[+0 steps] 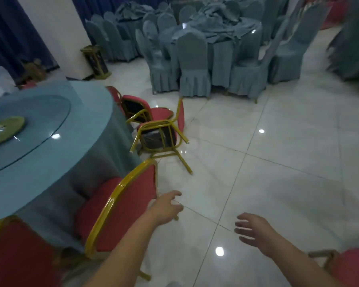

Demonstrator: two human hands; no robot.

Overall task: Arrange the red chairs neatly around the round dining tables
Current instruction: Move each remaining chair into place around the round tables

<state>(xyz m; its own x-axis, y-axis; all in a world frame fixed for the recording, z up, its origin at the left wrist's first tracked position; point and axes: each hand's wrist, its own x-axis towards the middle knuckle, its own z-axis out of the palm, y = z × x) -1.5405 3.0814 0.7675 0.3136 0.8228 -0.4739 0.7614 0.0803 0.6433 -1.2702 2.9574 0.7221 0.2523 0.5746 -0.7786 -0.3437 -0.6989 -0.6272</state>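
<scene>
Tiled floor (278, 162) open across centre and right of frame. Left side blocked by round table (50, 125), upright red chair (129, 201) against it, and tipped chair (160, 137) mid-frame. Covered chairs (193, 65) wall off the top; corner chair (352, 268) sits lower right.

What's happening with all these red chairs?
A person is tidying red chairs around a round table. One chair stands tucked against the table, and the left hand reaches beside its back, holding nothing. The right hand hangs open over the floor. Ahead, tipped chairs lie in a heap by the table, not yet set upright.
</scene>
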